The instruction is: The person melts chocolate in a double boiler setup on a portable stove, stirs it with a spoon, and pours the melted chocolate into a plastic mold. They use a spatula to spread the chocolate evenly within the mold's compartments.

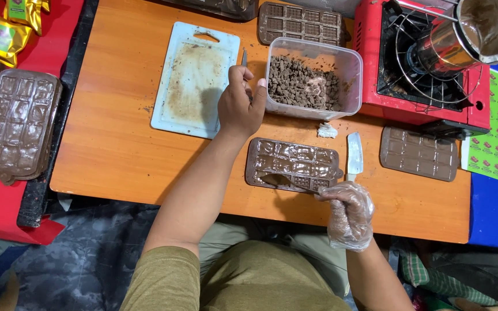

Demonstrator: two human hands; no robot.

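Here the left hand [238,106] has its fingers curled together around a small utensil whose tip pokes up just beside the clear plastic tub [312,78] of dark chunks; the thumb touches the tub's near wall. The right hand [350,214], in a thin plastic glove, pinches a spoon [286,181] that lies over the chocolate-filled mould [292,164] on the orange table [110,144]. A white scraper [354,154] lies just beside the mould, a cutting board [194,78] left of the tub, a red stove [427,63] beyond.
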